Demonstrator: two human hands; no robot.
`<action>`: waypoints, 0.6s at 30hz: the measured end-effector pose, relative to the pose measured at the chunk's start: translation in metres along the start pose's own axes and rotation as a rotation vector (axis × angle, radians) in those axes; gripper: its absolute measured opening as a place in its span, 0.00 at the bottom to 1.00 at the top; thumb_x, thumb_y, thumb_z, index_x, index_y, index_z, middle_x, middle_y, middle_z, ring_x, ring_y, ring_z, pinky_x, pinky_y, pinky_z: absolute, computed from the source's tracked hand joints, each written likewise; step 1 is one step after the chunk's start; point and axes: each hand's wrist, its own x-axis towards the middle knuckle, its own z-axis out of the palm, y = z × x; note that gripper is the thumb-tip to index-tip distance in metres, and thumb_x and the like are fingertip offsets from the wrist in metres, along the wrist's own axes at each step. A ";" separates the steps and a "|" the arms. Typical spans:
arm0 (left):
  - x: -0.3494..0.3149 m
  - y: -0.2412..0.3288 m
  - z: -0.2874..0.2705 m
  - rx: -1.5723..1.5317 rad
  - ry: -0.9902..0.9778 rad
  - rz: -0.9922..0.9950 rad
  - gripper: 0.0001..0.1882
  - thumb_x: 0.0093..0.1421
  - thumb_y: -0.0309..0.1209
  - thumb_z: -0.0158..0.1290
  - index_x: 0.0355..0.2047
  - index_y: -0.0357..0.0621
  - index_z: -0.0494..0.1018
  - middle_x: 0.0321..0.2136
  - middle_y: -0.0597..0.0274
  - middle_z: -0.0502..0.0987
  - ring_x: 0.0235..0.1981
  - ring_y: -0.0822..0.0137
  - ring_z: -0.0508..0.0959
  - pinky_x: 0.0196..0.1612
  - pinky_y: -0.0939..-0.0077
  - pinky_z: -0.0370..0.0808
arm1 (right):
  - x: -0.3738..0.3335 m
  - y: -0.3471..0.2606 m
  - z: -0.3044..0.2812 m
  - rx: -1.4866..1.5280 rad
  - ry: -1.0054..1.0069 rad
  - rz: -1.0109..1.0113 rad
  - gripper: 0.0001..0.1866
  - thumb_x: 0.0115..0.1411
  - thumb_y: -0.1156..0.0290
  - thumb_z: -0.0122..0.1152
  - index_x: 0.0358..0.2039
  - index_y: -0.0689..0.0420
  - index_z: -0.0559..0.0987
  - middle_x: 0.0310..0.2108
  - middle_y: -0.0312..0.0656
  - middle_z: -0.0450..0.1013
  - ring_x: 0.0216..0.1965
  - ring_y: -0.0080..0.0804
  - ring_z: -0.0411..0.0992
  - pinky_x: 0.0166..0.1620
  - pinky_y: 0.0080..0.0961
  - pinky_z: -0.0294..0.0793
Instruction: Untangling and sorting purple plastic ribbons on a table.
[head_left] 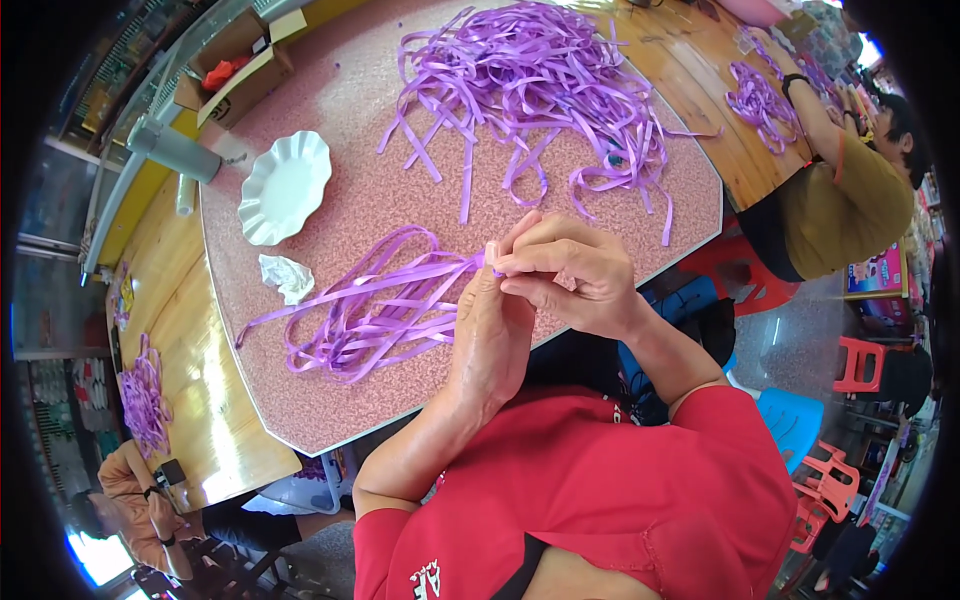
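My left hand [490,325] pinches the gathered end of a bundle of purple ribbon [375,300], just above the near part of the table. From that grip the looped strips run left and lie on the pink speckled tabletop [345,180]. Thumb and fingertips of my right hand [575,270] close on the same gathered end, meeting the left fingertips. A small purple bit shows between them; the rest of the grip is hidden by the fingers. Beyond my hands lies a large tangled heap of purple ribbon [530,80], some strips trailing toward me.
Left on the table are a white scalloped plate [285,188], a crumpled tissue [287,278], a grey-green bottle [172,148] and an open cardboard box [243,88]. One person [850,200] sits at right and another [140,500] at lower left, each near purple ribbon. Red stools [858,365] stand behind.
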 end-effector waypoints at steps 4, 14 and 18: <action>-0.003 0.000 -0.001 0.024 0.008 0.044 0.27 0.74 0.41 0.37 0.63 0.32 0.60 0.61 0.55 0.65 0.62 0.67 0.65 0.66 0.70 0.59 | 0.002 0.001 0.004 -0.026 0.012 -0.026 0.14 0.51 0.84 0.69 0.40 0.61 0.82 0.35 0.44 0.77 0.35 0.32 0.78 0.35 0.24 0.76; -0.003 0.001 0.002 0.230 0.056 0.175 0.26 0.74 0.42 0.37 0.61 0.31 0.63 0.60 0.53 0.67 0.60 0.65 0.68 0.65 0.69 0.62 | 0.000 -0.005 0.005 -0.038 -0.009 0.105 0.11 0.54 0.84 0.65 0.40 0.62 0.81 0.38 0.43 0.75 0.40 0.33 0.76 0.41 0.25 0.76; 0.000 0.011 -0.002 0.190 0.061 0.123 0.27 0.73 0.42 0.38 0.63 0.34 0.60 0.59 0.53 0.67 0.60 0.62 0.68 0.64 0.66 0.63 | -0.011 0.008 0.008 0.278 0.065 0.222 0.08 0.60 0.75 0.64 0.40 0.60 0.80 0.44 0.43 0.71 0.42 0.29 0.70 0.44 0.24 0.68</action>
